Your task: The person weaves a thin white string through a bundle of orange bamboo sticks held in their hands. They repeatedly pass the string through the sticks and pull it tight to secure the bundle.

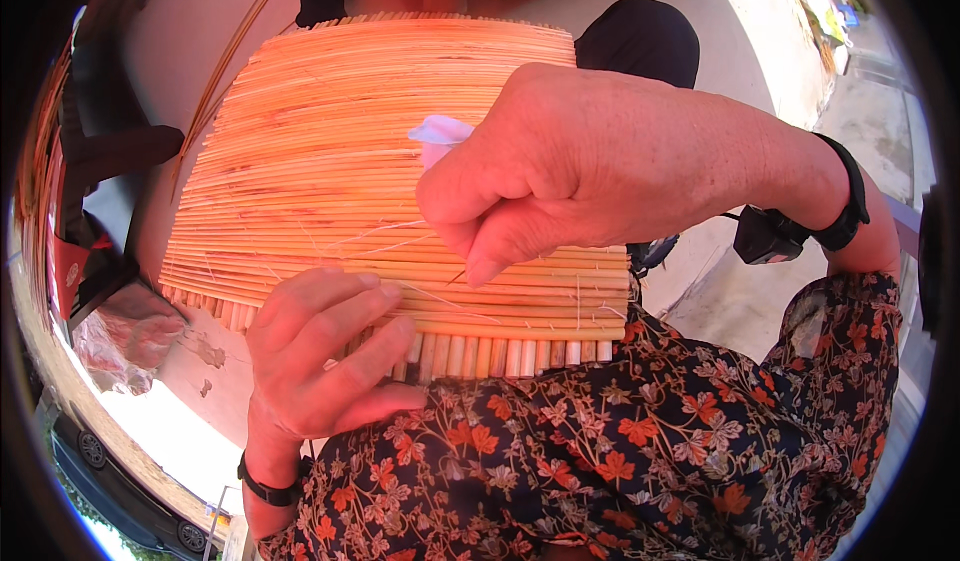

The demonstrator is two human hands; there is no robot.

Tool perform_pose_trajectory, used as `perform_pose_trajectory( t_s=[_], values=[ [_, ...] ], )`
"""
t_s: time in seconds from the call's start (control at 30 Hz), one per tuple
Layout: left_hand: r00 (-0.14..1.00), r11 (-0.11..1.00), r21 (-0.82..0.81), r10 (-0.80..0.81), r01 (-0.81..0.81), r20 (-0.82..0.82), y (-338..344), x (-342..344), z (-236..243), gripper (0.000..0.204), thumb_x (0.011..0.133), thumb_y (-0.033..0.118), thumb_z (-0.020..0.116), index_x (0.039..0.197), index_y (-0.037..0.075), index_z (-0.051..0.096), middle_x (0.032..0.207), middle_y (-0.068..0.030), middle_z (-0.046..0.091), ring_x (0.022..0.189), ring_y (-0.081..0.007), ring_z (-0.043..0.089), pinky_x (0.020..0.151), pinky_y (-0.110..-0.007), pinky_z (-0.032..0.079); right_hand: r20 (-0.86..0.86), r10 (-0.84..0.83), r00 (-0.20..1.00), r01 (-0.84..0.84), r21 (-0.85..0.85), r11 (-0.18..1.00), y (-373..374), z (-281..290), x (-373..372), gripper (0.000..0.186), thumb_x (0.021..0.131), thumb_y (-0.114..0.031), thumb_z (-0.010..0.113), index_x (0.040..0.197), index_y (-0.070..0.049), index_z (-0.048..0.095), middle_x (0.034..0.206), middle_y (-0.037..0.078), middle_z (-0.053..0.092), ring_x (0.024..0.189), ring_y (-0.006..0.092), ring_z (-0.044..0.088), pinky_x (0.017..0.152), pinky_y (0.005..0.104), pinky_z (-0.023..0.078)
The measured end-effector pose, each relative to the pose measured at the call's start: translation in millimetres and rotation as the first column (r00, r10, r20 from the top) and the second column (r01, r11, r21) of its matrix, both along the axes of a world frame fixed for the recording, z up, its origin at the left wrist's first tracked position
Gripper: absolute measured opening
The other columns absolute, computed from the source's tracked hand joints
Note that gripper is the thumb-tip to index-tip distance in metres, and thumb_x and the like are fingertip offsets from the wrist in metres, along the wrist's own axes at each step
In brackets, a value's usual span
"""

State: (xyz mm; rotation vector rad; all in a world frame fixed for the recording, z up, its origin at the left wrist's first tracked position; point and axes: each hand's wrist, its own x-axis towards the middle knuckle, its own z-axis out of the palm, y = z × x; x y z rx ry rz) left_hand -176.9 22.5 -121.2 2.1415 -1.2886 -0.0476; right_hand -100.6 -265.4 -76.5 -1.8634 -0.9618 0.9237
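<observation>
- One ridged mat (370,111), round stalks (500,356)
- White thread (381,230) across it
- Left hand (318,356): fingers spread on it
- Right hand (575,166): fingers pinched above it, hold unclear

Dk-clad lap (640,46) w/ lg reed mat (370,101) across, wht thread (380,230) on top

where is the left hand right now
In the head view, the left hand is left of centre in the lower half, over the near edge of the reed mat, below and left of the right hand.
</observation>
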Motion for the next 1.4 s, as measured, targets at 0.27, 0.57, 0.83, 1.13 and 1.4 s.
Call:
perform_pose_trajectory(
  t_s=[0.27, 0.57, 0.83, 1.13, 1.4],
  values=[
    [0.981, 0.994, 0.103, 0.005, -0.025, 0.194, 10.2, -12.5, -4.8, 0.024, 0.084, 0.022, 0.076, 0.106, 0.015, 0.071, 0.112, -0.0066, 0.071, 0.101, -0.0254, 0.068, 0.089, -0.042, 0.055, -0.127, -0.221, 0.967, 0.212, -0.075, 0.974, -7.9, -13.5, -18.2, 0.01, 0.091, -0.008, 0.068, 0.09, -0.001, 0.061, 0.076, 0.011, 0.056, 0.07, 0.0275, 0.054, 0.061, 0.0355, 0.043],
    [0.958, 0.994, -0.013, 0.112, -0.113, 0.265, -21.2, -16.8, -16.6, 0.024, 0.078, 0.009, 0.073, 0.101, 0.013, 0.074, 0.103, -0.0068, 0.07, 0.091, -0.0233, 0.068, 0.076, -0.035, 0.058, 0.047, -0.017, 0.999, 0.016, 0.033, 0.999, -17.6, -4.7, -29.1, 0.012, 0.087, -0.01, 0.072, 0.081, -0.002, 0.066, 0.068, 0.009, 0.061, 0.059, 0.0282, 0.056, 0.055, 0.0354, 0.043],
    [0.928, 0.993, -0.023, 0.113, -0.113, 0.356, -27.4, -11.8, -13.7, 0.024, 0.076, 0.007, 0.07, 0.1, 0.01, 0.075, 0.097, -0.0057, 0.069, 0.085, -0.0222, 0.068, 0.07, -0.032, 0.058, -0.189, -0.085, 0.978, 0.09, 0.02, 0.996, -20.9, -9.6, -39.0, 0.011, 0.089, -0.007, 0.07, 0.099, -0.003, 0.073, 0.072, 0.011, 0.066, 0.059, 0.0243, 0.059, 0.055, 0.0336, 0.044],
    [0.93, 0.995, -0.029, 0.096, -0.091, 0.355, -25.8, -7.2, -14.6, 0.024, 0.076, 0.008, 0.071, 0.099, 0.01, 0.075, 0.095, -0.0056, 0.069, 0.083, -0.0224, 0.068, 0.07, -0.032, 0.058, -0.228, -0.028, 0.973, 0.007, -0.095, 0.995, -16.0, 3.2, -29.5, 0.02, 0.088, -0.004, 0.067, 0.106, -0.004, 0.075, 0.068, 0.012, 0.065, 0.054, 0.0229, 0.056, 0.052, 0.0337, 0.042],
    [0.945, 0.997, -0.029, 0.082, -0.077, 0.316, -23.6, -8.9, -14.0, 0.029, 0.074, 0.007, 0.073, 0.103, 0.006, 0.073, 0.098, -0.0103, 0.069, 0.086, -0.0266, 0.069, 0.071, -0.036, 0.059, -0.244, 0.002, 0.97, -0.055, -0.214, 0.975, -8.9, 10.7, -24.6, 0.02, 0.087, -0.006, 0.065, 0.104, -0.005, 0.076, 0.066, 0.013, 0.064, 0.055, 0.026, 0.057, 0.053, 0.0352, 0.043]
  ],
)
